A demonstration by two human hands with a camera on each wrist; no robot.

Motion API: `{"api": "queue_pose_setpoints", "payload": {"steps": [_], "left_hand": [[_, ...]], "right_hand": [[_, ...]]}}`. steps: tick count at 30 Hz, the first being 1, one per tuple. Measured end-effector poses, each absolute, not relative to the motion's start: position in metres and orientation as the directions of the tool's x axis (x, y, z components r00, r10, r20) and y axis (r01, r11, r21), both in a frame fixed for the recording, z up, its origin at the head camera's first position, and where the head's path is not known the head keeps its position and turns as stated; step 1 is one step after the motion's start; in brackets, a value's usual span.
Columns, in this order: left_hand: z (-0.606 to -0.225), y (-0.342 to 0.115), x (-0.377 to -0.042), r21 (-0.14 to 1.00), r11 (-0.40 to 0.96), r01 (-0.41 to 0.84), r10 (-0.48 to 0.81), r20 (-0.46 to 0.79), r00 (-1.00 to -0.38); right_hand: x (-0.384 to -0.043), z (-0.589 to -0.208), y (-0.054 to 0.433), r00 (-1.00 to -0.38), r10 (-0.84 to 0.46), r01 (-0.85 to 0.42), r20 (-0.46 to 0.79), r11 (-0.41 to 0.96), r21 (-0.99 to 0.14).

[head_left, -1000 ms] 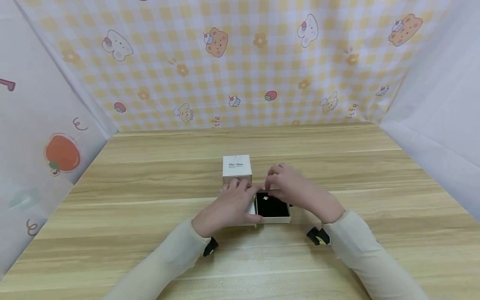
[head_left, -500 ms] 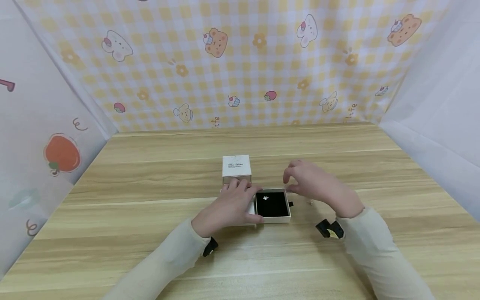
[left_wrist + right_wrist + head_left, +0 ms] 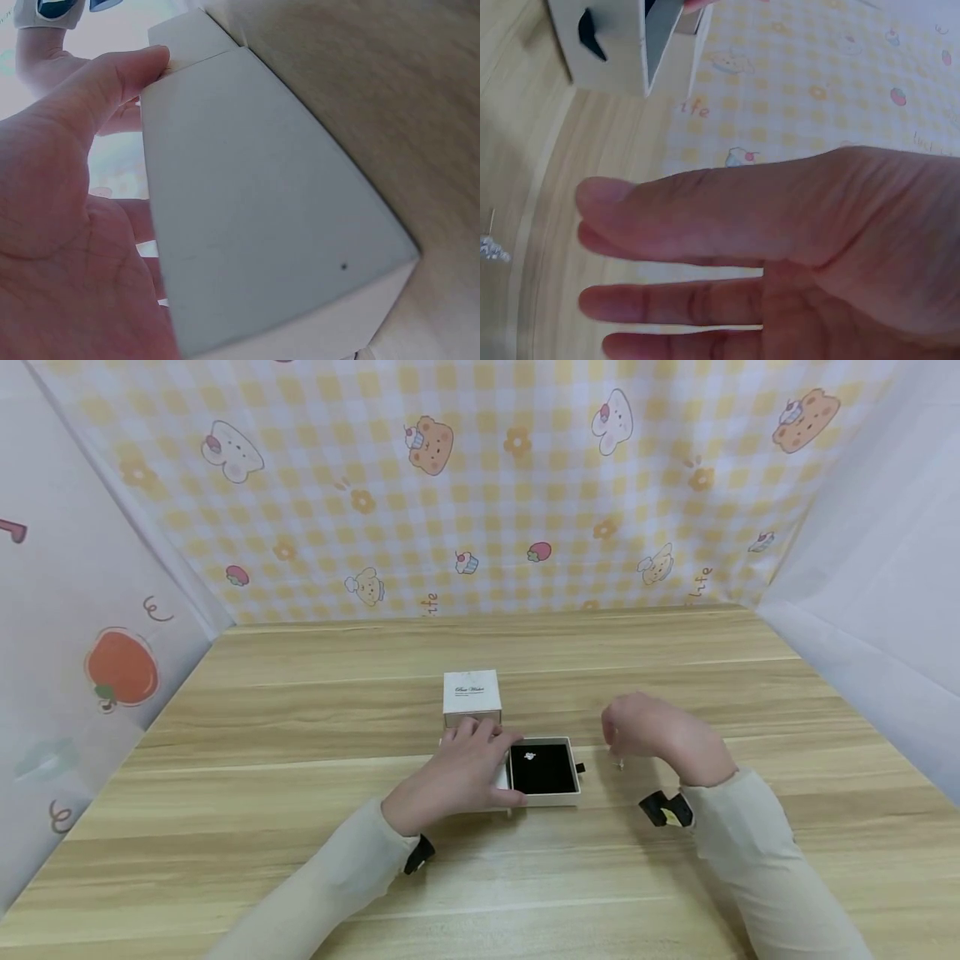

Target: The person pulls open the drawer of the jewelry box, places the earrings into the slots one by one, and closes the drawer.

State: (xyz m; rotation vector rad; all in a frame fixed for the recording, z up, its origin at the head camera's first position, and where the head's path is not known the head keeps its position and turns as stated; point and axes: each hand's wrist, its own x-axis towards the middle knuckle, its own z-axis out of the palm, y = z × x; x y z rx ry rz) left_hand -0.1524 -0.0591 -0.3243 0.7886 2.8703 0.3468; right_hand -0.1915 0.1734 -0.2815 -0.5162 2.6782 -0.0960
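My left hand (image 3: 457,772) grips a white jewelry box (image 3: 262,187) across its outer sleeve, thumb on the near side and fingers over the far side. From the right end the box's drawer (image 3: 555,800) is slid out, showing black foam and a small black pull tab (image 3: 581,768). One sparkling stud earring (image 3: 529,757) sits in the foam near the back left corner. My right hand (image 3: 660,731) hovers right of the drawer, fingers fairly straight and holding nothing visible. Another stud earring (image 3: 493,249), its post upward, lies on the table just below those fingertips.
A second white box (image 3: 472,693) with black lettering stands right behind the left hand. Wooden tabletop (image 3: 300,693) extends around both boxes. A yellow checked cloth (image 3: 480,510) hangs at the back, and white cloths hang at both sides.
My right hand has moved from the drawer's foam out to the right, then down toward the earring on the table. The left hand has kept its grip on the box.
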Motion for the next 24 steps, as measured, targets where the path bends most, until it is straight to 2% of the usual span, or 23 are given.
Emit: {"api": "queue_pose_setpoints", "payload": {"steps": [12,24], "left_hand": [[-0.323,-0.06,-0.151,0.255,0.832,0.494,0.525,-0.071,-0.848],[-0.322,-0.06,-0.151,0.25,0.834,0.492,0.524,-0.078,-0.848]], "right_hand": [[-0.194,-0.293,0.177,-0.84,-0.251,-0.248,-0.481,0.966,-0.071],[-0.196,-0.299,0.174,-0.846,-0.251,-0.295,-0.47,0.955,0.021]]}}
